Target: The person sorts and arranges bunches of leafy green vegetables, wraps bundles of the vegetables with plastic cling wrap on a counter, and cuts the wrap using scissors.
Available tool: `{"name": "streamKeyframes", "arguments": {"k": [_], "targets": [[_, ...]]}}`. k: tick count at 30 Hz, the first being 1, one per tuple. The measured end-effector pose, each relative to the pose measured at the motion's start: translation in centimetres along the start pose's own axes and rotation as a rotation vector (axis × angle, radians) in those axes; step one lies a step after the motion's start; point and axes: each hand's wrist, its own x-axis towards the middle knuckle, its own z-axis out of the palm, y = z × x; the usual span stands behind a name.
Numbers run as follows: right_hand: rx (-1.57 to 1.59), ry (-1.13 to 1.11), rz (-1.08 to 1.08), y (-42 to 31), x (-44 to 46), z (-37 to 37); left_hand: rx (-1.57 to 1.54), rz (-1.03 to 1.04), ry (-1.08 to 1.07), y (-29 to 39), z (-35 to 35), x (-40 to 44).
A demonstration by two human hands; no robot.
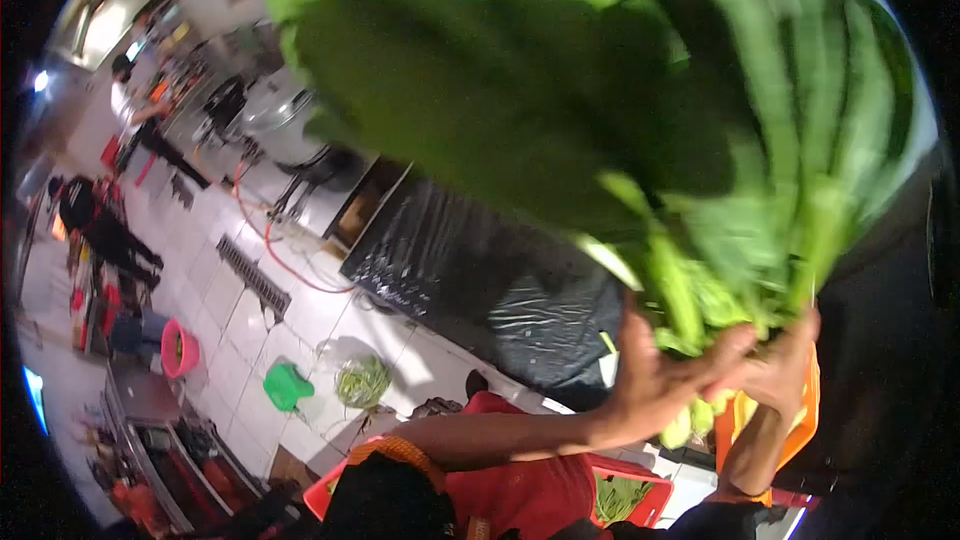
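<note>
A large bunch of leafy green vegetables (520, 90) fills the upper part of the head view, its leaves spread up and left. My left hand (665, 370) is wrapped round the pale stem end of the bunch. Close beside it, my right hand (780, 370) grips the same stems, and the two hands touch. Light stalk ends show below my fingers. Just under the hands is an orange item (805, 410), partly hidden by my wrist.
A black plastic-covered table (470, 270) stands ahead. Beyond are a large metal pot (285, 120) and two people (140, 110) standing. On the tiled floor are a green stool (287, 386), a bag of greens (362, 381), a pink bucket (180, 350) and a red crate (660, 500).
</note>
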Motion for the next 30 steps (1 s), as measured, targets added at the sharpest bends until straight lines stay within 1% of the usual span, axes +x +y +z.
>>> {"name": "streamKeyframes", "arguments": {"k": [1,2,4,6,7,8,10,11,12,13,14,15,16,18,20,23,24,26,27,28,30], "targets": [[0.054,-0.088,0.038,0.0,1.9,2.2,-0.021,-0.067,0.078,0.7,-2.7,0.1],[0.087,-0.128,0.183,1.0,2.8,5.1,-0.086,-0.151,0.129,1.6,-5.4,0.1],[0.076,-0.372,0.25,4.4,4.5,10.9,0.085,-0.13,0.365,-1.5,-12.4,-0.1],[-0.066,-0.663,0.401,9.2,4.4,16.5,0.148,-0.11,0.598,-5.3,-19.0,0.2],[-0.073,-0.656,0.343,14.1,2.4,20.6,0.183,-0.227,0.68,-6.5,-21.6,0.3],[-0.082,-0.644,0.294,17.5,0.5,22.9,0.221,-0.353,0.751,-7.0,-23.2,0.4],[0.024,-0.738,0.616,15.2,2.6,22.3,0.347,-0.319,0.78,-7.3,-22.7,0.3],[0.146,-0.647,0.566,15.5,2.2,22.1,0.169,-0.301,0.658,-6.7,-22.8,0.3],[0.258,-0.544,0.498,15.8,2.1,21.7,0.124,-0.315,0.637,-5.9,-22.2,0.8],[0.244,-0.521,0.533,15.9,2.3,21.4,0.091,-0.325,0.648,-6.3,-22.4,1.0],[0.176,-0.523,0.514,15.4,2.9,21.0,0.059,-0.327,0.657,-6.2,-22.5,1.2],[0.111,-0.529,0.491,15.2,2.9,20.5,0.094,-0.359,0.731,-6.5,-22.3,1.2],[0.105,-0.518,0.508,16.3,2.2,20.4,0.101,-0.371,0.701,-6.4,-22.1,1.2],[-0.152,-0.468,0.303,18.5,1.0,20.6,0.176,-0.403,0.692,-6.6,-21.7,0.9],[-0.143,-0.419,0.32,18.8,0.2,19.5,0.187,-0.441,0.694,-6.1,-21.9,1.2],[-0.279,-0.113,0.339,18.9,-1.9,18.2,0.451,-0.66,0.433,-5.8,-25.2,1.1],[-0.272,-0.106,0.346,18.8,-2.5,17.6,0.589,-0.748,0.402,-4.5,-24.5,1.2],[-0.352,0.196,0.222,17.8,-3.9,16.7,0.715,-0.894,0.253,-3.5,-25.6,1.3],[-0.32,0.272,0.279,16.6,-4.9,15.7,0.686,-0.83,0.245,-3.2,-25.0,1.0],[-0.276,0.301,0.416,14.8,-6.4,14.5,0.699,-0.839,0.241,-2.9,-25.2,0.8],[-0.335,0.335,0.515,12.5,-11.0,12.2,0.846,-0.93,0.193,-1.8,-26.3,0.8]]}}
